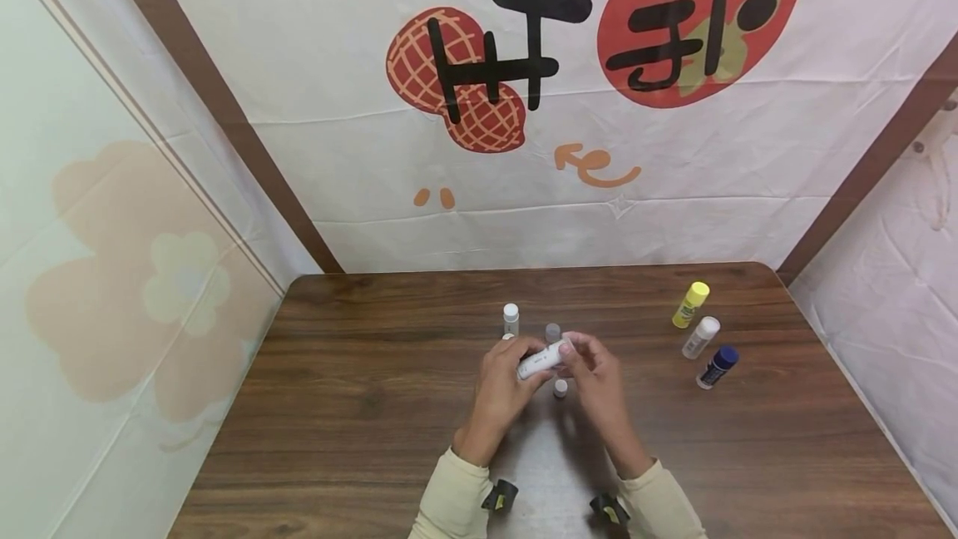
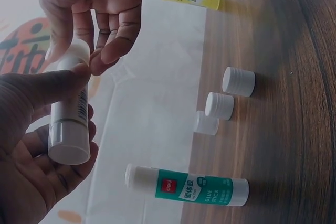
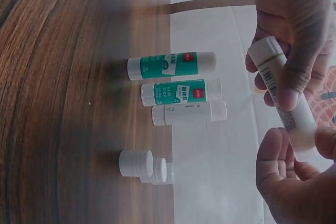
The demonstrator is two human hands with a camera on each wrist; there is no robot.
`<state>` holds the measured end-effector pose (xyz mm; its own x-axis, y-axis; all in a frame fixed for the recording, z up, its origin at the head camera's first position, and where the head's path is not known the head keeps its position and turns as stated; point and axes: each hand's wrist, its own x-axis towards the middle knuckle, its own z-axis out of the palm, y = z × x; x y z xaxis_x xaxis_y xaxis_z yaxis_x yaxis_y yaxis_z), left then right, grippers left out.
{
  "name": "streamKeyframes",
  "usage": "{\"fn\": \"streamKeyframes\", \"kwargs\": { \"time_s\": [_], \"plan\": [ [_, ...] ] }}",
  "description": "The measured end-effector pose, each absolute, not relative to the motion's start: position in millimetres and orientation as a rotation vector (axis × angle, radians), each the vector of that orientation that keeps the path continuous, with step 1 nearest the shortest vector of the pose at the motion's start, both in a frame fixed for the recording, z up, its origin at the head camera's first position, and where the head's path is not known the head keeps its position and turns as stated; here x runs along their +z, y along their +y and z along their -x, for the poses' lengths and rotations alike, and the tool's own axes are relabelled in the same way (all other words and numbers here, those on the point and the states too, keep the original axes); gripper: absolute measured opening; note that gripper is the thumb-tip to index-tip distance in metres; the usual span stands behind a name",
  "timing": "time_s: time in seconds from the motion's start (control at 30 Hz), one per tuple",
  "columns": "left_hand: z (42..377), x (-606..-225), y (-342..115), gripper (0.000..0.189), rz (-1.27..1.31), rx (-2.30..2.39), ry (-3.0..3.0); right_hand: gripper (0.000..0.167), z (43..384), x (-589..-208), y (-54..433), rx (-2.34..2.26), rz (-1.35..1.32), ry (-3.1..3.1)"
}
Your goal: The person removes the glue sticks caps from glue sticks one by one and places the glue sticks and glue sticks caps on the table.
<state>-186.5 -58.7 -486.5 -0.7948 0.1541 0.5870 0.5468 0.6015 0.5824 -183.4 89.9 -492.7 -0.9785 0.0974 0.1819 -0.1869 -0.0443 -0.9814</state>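
Observation:
Between the two hands is a slanted white glue stick [image 1: 540,361] with a barcode on its label. My left hand [image 1: 500,381] grips the tube around its body, thumb along the side, as the left wrist view shows. The fingertips of my right hand [image 1: 596,373] pinch the other end of the tube [image 3: 278,87]; that end is partly hidden by them. Beyond the left hand stand two green-labelled glue sticks [image 3: 170,65] and a white-labelled glue stick [image 3: 186,114]. Several short white caps [image 2: 239,81] stand in a row on the table near the hands.
On the right of the brown wooden table [image 1: 359,439] stand a yellow glue stick [image 1: 690,304], a white glue stick [image 1: 700,338] and a dark blue glue stick [image 1: 717,368]. A printed white cloth [image 1: 337,156] hangs behind the table's back edge.

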Motion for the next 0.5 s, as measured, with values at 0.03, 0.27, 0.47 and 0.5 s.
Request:
{"fn": "streamKeyframes", "kwargs": {
  "time_s": [0.03, 0.27, 0.47, 0.5],
  "plan": [
    [186, -486, -59, 0.037, 0.556, -1.081, -2.341, 0.026, 184, -493, 90, 2.131, -0.108, -2.019],
    [184, -484, -65, 0.037, 0.543, -1.053, -2.321, 0.026, 184, -490, 94, 2.079, -0.181, -1.994],
    [182, -485, -71, 0.037, 0.508, -1.051, -2.307, 0.028, 179, -479, 97, 2.074, -0.152, -1.989],
    [182, -485, -72, 0.037, 0.503, -1.052, -2.3, 0.028, 178, -478, 97, 2.078, -0.145, -1.986]
  ]
}}
